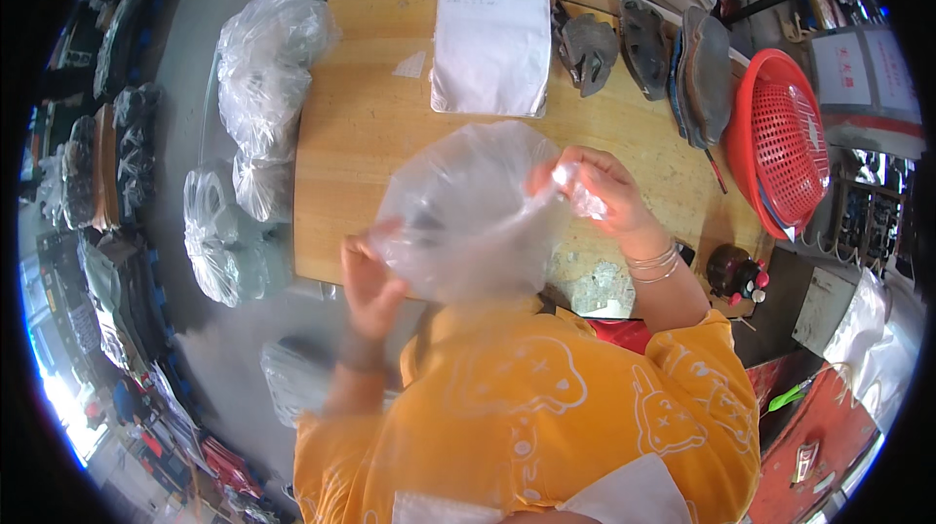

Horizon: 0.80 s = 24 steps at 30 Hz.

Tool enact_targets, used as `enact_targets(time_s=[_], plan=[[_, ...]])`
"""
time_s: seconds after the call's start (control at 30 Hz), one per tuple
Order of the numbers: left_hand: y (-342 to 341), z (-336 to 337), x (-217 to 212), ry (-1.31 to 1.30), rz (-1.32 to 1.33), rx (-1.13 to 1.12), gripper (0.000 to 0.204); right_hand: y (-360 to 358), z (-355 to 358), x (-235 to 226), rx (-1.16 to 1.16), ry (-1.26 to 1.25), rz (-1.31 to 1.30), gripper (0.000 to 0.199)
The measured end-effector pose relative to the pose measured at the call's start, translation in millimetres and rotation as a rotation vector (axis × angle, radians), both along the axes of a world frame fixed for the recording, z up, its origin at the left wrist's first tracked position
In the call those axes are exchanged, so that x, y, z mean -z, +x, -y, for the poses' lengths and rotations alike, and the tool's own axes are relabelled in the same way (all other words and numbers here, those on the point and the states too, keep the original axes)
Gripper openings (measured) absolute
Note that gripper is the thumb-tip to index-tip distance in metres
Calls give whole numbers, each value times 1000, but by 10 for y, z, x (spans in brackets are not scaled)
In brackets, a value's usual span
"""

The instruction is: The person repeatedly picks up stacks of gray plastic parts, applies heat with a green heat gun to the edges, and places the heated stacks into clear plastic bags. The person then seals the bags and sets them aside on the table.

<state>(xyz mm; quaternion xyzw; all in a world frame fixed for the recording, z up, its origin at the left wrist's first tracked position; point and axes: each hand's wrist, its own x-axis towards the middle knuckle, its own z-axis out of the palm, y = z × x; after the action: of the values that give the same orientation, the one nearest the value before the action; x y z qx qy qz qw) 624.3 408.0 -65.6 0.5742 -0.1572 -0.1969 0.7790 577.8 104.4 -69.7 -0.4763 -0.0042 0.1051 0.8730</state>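
A puffed-out clear plastic bag point(478, 202) hangs between my two hands, in front of my chest and over the near part of the wooden table. My right hand point(606, 194) is closed on the bunched, crumpled end of the bag at its upper right. At the lower left, my left hand point(372, 282) grips the bag's edge, its fingertips partly behind the film and somewhat blurred. A small dark patch shows through the plastic near the left fingers; what it is I cannot make out.
On the wooden table point(361, 134) lie a clipboard with white paper point(490, 51) and several dark flat pieces point(643, 46). Red plastic baskets point(780, 149) lean at the right, near a dark round bottle point(731, 272). Filled clear bags point(268, 76) line the left side.
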Motion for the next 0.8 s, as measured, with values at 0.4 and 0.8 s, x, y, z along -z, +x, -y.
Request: enact_targets(time_s=[0.4, 0.8], plan=[[160, 441, 405, 695, 948, 229, 18, -316, -671, 77, 122, -1523, 394, 78], [276, -601, 84, 337, 133, 86, 34, -384, -456, 75, 559, -798, -55, 47]])
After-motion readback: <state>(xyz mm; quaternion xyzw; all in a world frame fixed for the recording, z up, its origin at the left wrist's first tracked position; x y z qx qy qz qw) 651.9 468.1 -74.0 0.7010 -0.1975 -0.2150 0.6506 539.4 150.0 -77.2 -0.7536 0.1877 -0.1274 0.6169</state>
